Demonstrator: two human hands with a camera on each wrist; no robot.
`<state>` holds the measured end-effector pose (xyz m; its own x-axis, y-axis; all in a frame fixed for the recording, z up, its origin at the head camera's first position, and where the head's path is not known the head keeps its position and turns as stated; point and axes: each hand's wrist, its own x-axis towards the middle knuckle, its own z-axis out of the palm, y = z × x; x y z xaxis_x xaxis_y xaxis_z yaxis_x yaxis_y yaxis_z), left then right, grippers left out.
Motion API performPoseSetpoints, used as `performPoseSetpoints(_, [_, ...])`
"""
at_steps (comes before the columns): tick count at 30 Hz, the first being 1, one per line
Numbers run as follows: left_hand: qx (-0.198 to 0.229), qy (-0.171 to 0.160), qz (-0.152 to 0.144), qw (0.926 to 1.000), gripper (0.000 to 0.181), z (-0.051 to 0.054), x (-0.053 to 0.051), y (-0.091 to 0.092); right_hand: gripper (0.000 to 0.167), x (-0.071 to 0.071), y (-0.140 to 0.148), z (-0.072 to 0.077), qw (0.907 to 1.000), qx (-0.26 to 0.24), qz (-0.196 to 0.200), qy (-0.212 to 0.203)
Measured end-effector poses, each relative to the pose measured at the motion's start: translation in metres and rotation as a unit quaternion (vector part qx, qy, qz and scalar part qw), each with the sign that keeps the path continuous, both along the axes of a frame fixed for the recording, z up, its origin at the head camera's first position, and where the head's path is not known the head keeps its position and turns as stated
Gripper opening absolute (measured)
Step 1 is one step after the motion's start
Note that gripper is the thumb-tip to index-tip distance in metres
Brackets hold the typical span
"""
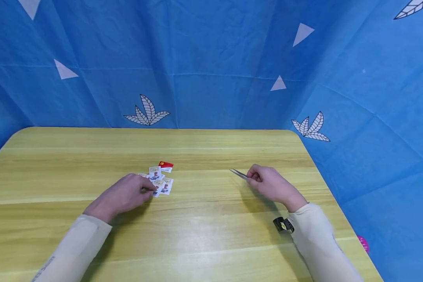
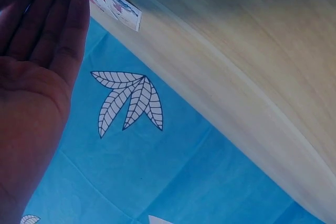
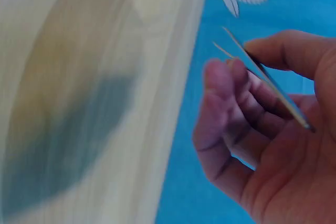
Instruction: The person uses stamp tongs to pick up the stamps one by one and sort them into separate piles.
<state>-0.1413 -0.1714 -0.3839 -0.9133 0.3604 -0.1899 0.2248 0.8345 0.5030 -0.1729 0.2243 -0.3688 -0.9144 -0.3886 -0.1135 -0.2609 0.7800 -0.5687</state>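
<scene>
Several small white-bordered postage stamps [image 1: 167, 186] with printed pictures lie overlapping in a loose pile at the table's middle left. A red stamp [image 1: 166, 165] with a yellow emblem sticks out at the pile's far edge. My left hand [image 1: 128, 194] rests at the pile's left side, its fingertips touching the stamps and covering part of them. In the left wrist view its fingers [image 2: 63, 40] look nearly straight, and stamps [image 2: 119, 6] show beside them. To the right, my right hand [image 1: 268, 182] pinches metal tweezers [image 1: 239, 173] between thumb and fingers, their slightly parted tips pointing left, away from the pile.
A pale wooden table [image 1: 201, 235] bears everything. Behind it and along its right side hangs a blue cloth [image 1: 211, 51] with leaf and triangle prints. A black band [image 1: 283, 225] is at my right wrist. A pink object [image 1: 363, 243] shows beyond the table's right edge.
</scene>
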Motion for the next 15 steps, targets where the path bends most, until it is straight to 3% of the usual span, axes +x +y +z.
performPoseSetpoints(9, [-0.006,0.014,-0.001,0.9999,0.021,-0.002,0.003,-0.002,0.006,-0.004,-0.041,-0.003,0.9988,-0.022,0.043,-0.007])
performPoseSetpoints(15, [0.001,0.030,-0.007,0.9995,0.020,-0.002,0.002,0.001,0.004,-0.003,-0.059,-0.002,0.9985,-0.025,0.049,-0.005])
